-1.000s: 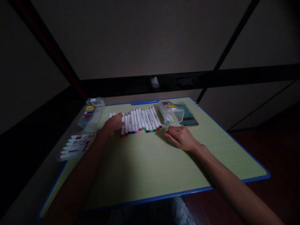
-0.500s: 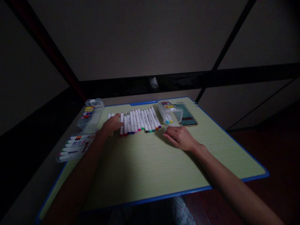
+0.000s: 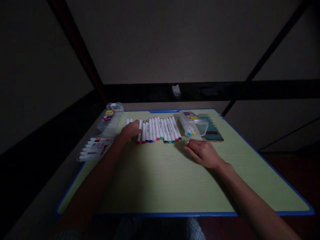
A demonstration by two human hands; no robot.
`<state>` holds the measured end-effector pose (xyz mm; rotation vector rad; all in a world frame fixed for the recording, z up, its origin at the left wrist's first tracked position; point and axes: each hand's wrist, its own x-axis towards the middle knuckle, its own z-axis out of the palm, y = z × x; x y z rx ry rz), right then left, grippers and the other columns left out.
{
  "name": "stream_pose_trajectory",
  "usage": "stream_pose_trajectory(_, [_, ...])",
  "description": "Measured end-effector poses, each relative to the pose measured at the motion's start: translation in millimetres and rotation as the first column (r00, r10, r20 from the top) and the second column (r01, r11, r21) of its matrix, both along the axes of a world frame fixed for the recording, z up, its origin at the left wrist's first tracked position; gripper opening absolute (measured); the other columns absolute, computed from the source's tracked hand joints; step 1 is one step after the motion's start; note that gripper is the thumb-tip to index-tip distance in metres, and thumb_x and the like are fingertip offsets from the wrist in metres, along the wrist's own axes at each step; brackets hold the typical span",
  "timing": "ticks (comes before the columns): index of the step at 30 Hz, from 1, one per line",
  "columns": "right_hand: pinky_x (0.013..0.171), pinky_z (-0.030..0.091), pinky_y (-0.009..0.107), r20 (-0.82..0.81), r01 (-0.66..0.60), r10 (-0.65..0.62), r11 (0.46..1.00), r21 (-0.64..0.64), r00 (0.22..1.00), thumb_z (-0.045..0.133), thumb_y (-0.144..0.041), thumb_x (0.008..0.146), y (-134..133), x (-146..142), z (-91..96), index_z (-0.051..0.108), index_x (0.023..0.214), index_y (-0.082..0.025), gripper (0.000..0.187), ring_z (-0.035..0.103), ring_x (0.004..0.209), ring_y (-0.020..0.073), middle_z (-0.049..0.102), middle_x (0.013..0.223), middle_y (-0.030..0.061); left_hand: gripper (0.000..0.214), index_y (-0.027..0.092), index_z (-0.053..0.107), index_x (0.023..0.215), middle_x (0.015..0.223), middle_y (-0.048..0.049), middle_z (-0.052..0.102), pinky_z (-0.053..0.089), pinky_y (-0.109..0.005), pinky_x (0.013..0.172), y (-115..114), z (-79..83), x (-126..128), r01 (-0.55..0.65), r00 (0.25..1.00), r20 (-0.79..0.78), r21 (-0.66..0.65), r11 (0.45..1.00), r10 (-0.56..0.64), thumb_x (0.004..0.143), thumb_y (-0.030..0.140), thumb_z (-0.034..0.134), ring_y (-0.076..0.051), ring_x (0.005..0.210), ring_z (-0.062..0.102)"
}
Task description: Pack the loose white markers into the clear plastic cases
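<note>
Markers (image 3: 157, 129), white with coloured ends, lie side by side toward the far side of a pale table (image 3: 162, 180), between a left case (image 3: 112, 124) and a right case (image 3: 183, 121), both clear plastic. The left hand (image 3: 130, 130) reaches over the row's left end, partly hiding markers there; its fingertips are obscured, so whether it pinches one cannot be told. The right hand (image 3: 203, 153) rests just in front of the right case, fingers curled; anything beneath them is hard to make out. Pixelation covers the top of a phone (image 3: 212, 134). The left forearm hides one edge of a pen pack (image 3: 96, 148). Dim light swallows the surroundings.
</note>
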<state>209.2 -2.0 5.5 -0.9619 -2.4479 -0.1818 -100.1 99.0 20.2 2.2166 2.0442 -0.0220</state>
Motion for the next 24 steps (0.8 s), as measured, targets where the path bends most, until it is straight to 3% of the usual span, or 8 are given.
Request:
stream_pose_trajectory(5, [0.050,0.032,0.024,0.011,-0.018,0.018,0.999,0.048,1.000,0.035,-0.028,0.092,-1,2,-1.9,0.050,0.062,-0.017,0.035,0.046,0.048,0.0099,0.053,0.058,0.0013,0.041,0.014,0.049,0.114,0.110,-0.0144,0.061,0.046,-0.031,0.081,-3,-3.8,1,-0.012,0.999,0.049,0.021,1.000,0.011,0.075,0.026,0.051,-0.026,0.102,0.058])
stream_pose_trajectory(24, [0.052,0.035,0.023,0.034,0.006,-0.006,1.000,0.016,0.999,0.034,-0.027,0.092,0,5,-5.7,0.051,0.064,-0.017,0.034,0.048,0.050,0.0098,0.054,0.060,0.0016,0.041,0.011,0.050,0.111,0.113,-0.0183,0.059,0.046,-0.037,0.084,-12,4.1,8,-0.044,0.993,0.109,0.010,0.999,0.043,0.073,0.026,0.053,-0.030,0.105,0.056])
